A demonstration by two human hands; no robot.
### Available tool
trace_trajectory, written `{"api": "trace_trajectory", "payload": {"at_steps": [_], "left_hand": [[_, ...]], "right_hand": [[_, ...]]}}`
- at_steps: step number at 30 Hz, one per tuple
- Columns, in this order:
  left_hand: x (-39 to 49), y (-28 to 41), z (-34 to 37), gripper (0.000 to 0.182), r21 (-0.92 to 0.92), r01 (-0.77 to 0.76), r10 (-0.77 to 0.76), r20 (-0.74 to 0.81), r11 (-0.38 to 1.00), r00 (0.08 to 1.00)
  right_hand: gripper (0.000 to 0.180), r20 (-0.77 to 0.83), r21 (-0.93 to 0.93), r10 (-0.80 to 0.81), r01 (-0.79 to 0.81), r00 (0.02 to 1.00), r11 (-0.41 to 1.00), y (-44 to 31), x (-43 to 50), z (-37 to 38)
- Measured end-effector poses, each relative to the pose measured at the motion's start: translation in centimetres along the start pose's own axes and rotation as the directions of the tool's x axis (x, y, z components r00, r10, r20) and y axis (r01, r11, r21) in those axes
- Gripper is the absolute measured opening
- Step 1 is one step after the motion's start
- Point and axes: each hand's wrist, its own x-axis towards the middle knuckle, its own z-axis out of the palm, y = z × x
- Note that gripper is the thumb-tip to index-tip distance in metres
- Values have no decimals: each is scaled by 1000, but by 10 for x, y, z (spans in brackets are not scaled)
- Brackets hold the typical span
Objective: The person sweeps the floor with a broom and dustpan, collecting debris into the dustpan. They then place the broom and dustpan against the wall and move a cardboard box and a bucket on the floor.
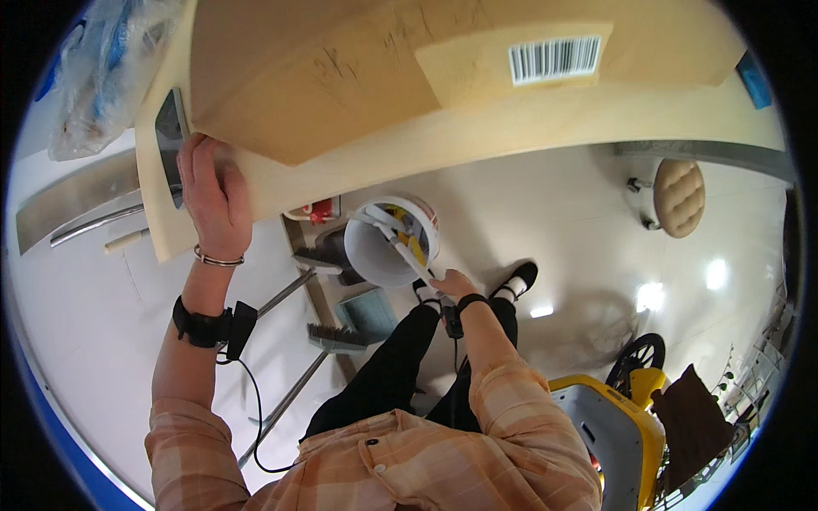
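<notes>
My left hand (216, 191) rests on the pale tabletop (358, 163), its thumb apart from the fingers. The fingertips are at the corner of a large cardboard box (307, 96), and a dark smartphone (170, 147) lies just left of them. Lower down, my right hand (454, 284) grips a white stick-like handle (406, 252). The handle reaches over a white bucket (374, 255) on the floor; what its far end belongs to is unclear. Yellow and grey items (412, 223) show inside the bucket.
Left of the bucket are a broom (319, 262), a second brush (335, 335) and a grey-green dustpan (367, 313). A round tufted stool (680, 198) stands at right. Close by my right side is a yellow-rimmed wheeled cart (607, 396). Clear plastic bags (108, 83) hang over the upper left.
</notes>
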Motion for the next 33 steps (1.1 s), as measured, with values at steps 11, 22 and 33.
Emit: {"api": "trace_trajectory", "payload": {"at_steps": [11,22,33], "left_hand": [[4,6,0,33,12,14,-14,-16,1000,1000],[4,2,0,31,5,-22,22,-23,1000,999],[-1,-1,2,29,-43,36,-36,-18,998,999]], "right_hand": [[29,166,69,72,-84,984,994,16,-45,71],[39,-45,-45,-9,7,999,999,16,-39,121],[79,-265,264,121,-49,957,963,1,36,49]]}}
